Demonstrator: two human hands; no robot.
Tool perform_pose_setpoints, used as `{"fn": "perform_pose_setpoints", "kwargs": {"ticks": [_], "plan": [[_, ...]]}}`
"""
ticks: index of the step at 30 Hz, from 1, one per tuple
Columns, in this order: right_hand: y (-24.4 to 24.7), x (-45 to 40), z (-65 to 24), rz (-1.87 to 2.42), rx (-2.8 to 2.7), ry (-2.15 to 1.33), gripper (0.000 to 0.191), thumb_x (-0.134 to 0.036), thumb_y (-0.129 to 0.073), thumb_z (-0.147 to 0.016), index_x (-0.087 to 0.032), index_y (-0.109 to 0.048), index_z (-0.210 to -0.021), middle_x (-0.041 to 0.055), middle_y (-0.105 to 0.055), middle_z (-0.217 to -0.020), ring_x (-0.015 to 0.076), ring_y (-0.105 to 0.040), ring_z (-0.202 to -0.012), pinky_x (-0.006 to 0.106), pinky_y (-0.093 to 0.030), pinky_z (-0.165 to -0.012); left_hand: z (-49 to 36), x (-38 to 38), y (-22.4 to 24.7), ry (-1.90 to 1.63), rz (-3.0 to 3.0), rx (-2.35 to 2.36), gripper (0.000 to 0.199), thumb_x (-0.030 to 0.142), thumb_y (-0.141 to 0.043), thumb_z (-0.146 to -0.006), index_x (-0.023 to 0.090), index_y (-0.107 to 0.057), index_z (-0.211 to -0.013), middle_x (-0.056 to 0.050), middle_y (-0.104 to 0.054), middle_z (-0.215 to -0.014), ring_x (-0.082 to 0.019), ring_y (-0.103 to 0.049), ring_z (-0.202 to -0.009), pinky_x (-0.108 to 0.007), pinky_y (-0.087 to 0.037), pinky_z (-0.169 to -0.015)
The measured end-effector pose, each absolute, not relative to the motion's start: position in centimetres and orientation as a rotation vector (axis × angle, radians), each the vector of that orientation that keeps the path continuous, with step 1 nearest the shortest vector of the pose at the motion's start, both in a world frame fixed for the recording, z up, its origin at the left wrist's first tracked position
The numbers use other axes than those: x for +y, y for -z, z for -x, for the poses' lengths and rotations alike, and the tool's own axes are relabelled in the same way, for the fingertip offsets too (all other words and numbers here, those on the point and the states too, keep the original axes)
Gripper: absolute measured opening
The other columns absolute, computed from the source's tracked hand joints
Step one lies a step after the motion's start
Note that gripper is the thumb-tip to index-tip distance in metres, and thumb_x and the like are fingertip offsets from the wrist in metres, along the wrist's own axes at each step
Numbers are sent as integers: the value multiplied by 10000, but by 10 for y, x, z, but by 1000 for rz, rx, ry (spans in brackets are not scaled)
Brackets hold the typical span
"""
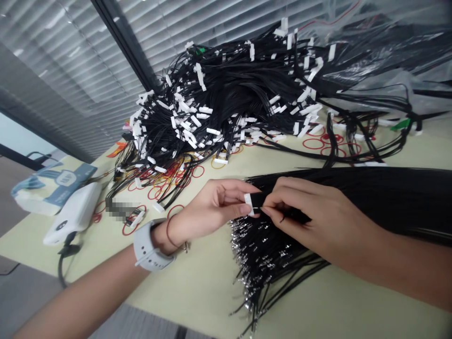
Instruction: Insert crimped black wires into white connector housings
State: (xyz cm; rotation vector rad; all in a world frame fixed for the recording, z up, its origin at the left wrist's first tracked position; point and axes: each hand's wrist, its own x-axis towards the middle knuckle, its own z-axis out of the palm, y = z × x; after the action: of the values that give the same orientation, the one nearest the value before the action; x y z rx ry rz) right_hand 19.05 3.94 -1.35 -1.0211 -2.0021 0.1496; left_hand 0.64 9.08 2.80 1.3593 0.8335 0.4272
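Pinching a white connector [249,203] with the left hand [213,202] at frame centre, and a metal-tipped black wire [257,208] with the right hand [310,212]. Probably inserting wire into connector; next calling for straight alignment and a steady push.

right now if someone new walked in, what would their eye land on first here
Probably the big heap of black cables with white connectors, piled at the back of the table below the blinds. Next, front and centre, the left hand holds a white connector housing while the right hand pinches a silver-tipped wire beside it. Under them, a thick spread of loose black wires runs off to the right.
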Motion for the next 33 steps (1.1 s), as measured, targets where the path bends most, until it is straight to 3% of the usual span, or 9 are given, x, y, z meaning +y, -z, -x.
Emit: {"fn": "perform_pose_setpoints", "kwargs": {"ticks": [15,33], "plan": [[19,38,-186,990,-2051,151,192,-117,-471,-841,-137,-577,-682,7,-504,-684,47,-425,-639,173,-336,-596,-6,89,-26,-432,-1374,812,246,128,-681,-727,84,-610,-958,-24,-672,-730,-22,-632,-676,-63,-508,-649],[19,38,-190,986,-2076,1,138,-75,-487,-807,-146,-542,-702,-15,-507,-715,27,-427,-657,153,-344,-607,-5,91,-28,-396,-1407,804,221,126,-660,-742,87,-584,-946,-34,-684,-759,-36,-651,-692,-81,-521,-658]]}}
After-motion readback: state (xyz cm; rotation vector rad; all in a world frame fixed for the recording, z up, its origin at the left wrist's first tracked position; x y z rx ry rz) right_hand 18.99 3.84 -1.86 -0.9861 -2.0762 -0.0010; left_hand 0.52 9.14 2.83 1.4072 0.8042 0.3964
